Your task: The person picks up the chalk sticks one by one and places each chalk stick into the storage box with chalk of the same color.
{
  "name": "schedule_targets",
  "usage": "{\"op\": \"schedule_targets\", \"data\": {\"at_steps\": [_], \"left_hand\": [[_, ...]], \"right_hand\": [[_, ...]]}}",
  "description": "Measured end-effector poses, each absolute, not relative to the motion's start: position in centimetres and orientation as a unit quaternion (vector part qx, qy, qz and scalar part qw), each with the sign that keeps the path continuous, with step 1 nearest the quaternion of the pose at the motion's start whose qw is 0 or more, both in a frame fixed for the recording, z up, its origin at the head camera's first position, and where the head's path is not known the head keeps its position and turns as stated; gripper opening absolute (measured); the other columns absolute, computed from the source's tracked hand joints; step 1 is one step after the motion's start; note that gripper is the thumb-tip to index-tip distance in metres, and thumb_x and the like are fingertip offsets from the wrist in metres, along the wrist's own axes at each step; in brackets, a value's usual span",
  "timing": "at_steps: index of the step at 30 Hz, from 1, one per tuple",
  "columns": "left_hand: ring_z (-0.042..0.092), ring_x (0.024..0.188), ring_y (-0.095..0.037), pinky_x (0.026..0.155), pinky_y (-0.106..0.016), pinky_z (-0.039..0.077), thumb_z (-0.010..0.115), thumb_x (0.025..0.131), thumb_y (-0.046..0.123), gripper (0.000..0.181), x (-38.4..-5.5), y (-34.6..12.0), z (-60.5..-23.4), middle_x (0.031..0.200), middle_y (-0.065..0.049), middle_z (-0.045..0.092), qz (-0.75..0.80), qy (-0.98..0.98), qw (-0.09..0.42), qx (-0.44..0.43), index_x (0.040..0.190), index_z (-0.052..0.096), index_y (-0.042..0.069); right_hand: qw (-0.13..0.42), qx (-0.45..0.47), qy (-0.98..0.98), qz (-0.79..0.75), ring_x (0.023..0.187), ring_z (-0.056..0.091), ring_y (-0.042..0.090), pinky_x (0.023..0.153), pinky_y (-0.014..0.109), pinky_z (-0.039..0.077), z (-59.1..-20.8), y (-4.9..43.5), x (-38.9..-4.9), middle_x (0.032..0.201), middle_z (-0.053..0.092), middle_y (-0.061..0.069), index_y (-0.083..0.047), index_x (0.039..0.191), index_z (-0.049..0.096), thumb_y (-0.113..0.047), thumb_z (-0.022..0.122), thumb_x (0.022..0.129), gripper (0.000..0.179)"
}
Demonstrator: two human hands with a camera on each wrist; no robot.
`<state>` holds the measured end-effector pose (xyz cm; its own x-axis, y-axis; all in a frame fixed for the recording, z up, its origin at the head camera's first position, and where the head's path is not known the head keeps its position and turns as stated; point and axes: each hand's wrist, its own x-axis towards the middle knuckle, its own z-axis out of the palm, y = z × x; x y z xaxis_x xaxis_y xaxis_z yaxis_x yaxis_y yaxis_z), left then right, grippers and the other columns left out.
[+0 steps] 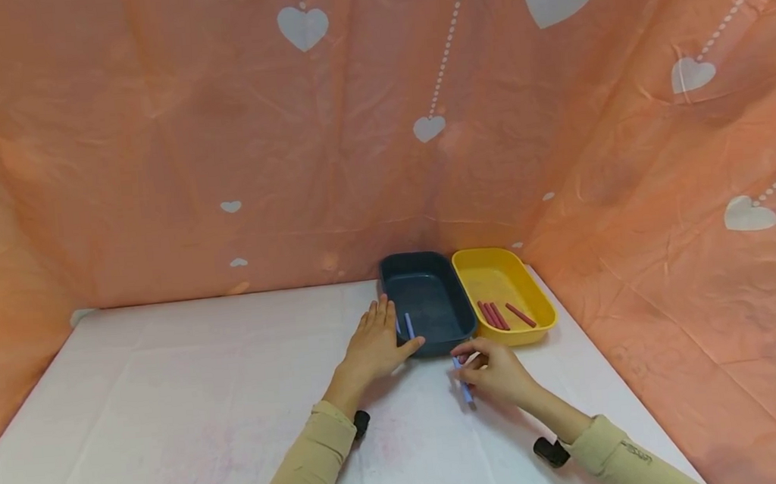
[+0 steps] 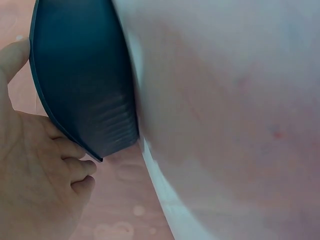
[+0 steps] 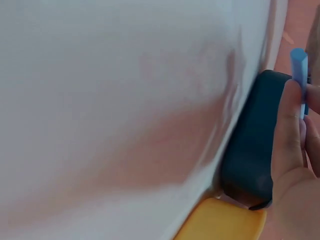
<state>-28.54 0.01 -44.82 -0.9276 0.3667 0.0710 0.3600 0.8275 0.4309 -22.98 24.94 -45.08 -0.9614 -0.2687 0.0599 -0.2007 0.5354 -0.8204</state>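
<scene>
My right hand (image 1: pixel 497 370) pinches a light blue chalk stick (image 3: pixel 299 65) between thumb and fingers, just in front of the dark blue tray (image 1: pixel 461 297). In the head view this stick slants, its lower end toward me. My left hand (image 1: pixel 372 346) rests at the tray's near left corner, fingers extended along the left side and thumb across the front rim. From the left wrist view, the thumb and fingers lie at the tray's rim. Inside the dark tray, a light blue chalk stick (image 1: pixel 409 325) lies near the left hand, with another partly hidden by the fingers.
Right beside the dark tray stands a yellow tray (image 1: pixel 492 260) with several dark red chalk sticks (image 1: pixel 492 315) in it. Both trays sit at the back right of the white-covered table (image 1: pixel 188 394). An orange curtain (image 1: pixel 249 131) with hearts hangs behind and at the sides.
</scene>
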Motion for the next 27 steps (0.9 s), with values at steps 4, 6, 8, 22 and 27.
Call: {"op": "schedule_targets", "data": {"at_steps": [4, 6, 8, 22, 27], "left_hand": [[0.014, 0.159, -0.038, 0.128, -0.049, 0.015, 0.053, 0.101, 0.065, 0.100, -28.5, 0.0, -44.7, 0.172, -0.022, 0.012, 0.220, 0.957, 0.011, 0.189, 0.162, 0.020, -0.006], [0.014, 0.159, -0.038, 0.128, -0.049, 0.016, 0.053, 0.101, 0.065, 0.100, -28.5, 0.0, -44.7, 0.172, -0.023, 0.012, 0.217, 0.958, 0.011, 0.188, 0.162, 0.021, -0.006], [0.014, 0.159, -0.038, 0.128, -0.050, 0.016, 0.053, 0.101, 0.065, 0.100, -28.4, -0.1, -44.7, 0.172, -0.022, 0.012, 0.217, 0.958, 0.012, 0.188, 0.162, 0.021, -0.006], [0.014, 0.159, -0.038, 0.128, -0.049, 0.015, 0.054, 0.100, 0.065, 0.100, -28.6, 0.1, -44.8, 0.172, -0.023, 0.013, 0.216, 0.958, 0.011, 0.187, 0.162, 0.021, -0.007], [0.014, 0.159, -0.038, 0.128, -0.049, 0.016, 0.053, 0.100, 0.066, 0.101, -28.7, 0.0, -44.8, 0.172, -0.022, 0.012, 0.209, 0.960, 0.014, 0.187, 0.162, 0.021, -0.007]], "right_hand": [[0.031, -0.137, 0.868, -0.475, 0.074, 0.069, 0.017, 0.065, 0.025, 0.061, -44.7, 24.4, -23.3, 0.100, 0.068, 0.011, 0.006, 0.118, 0.070, -0.005, 0.079, 0.091, 0.030], [0.022, -0.144, 0.866, -0.478, 0.076, 0.069, 0.018, 0.065, 0.026, 0.061, -44.4, 24.1, -23.6, 0.101, 0.067, 0.013, 0.006, 0.117, 0.070, -0.003, 0.078, 0.090, 0.030], [0.015, -0.149, 0.864, -0.480, 0.078, 0.069, 0.018, 0.066, 0.027, 0.062, -44.2, 23.9, -23.8, 0.102, 0.066, 0.013, 0.007, 0.117, 0.070, -0.002, 0.078, 0.090, 0.030], [-0.009, -0.146, 0.843, -0.517, 0.073, 0.071, 0.026, 0.067, 0.033, 0.063, -42.4, 23.0, -26.2, 0.102, 0.065, 0.019, 0.010, 0.119, 0.068, -0.001, 0.079, 0.090, 0.033], [-0.007, -0.131, 0.848, -0.513, 0.072, 0.074, 0.026, 0.069, 0.044, 0.064, -42.0, 22.7, -27.5, 0.102, 0.067, 0.016, 0.009, 0.121, 0.069, 0.000, 0.079, 0.090, 0.034]]}}
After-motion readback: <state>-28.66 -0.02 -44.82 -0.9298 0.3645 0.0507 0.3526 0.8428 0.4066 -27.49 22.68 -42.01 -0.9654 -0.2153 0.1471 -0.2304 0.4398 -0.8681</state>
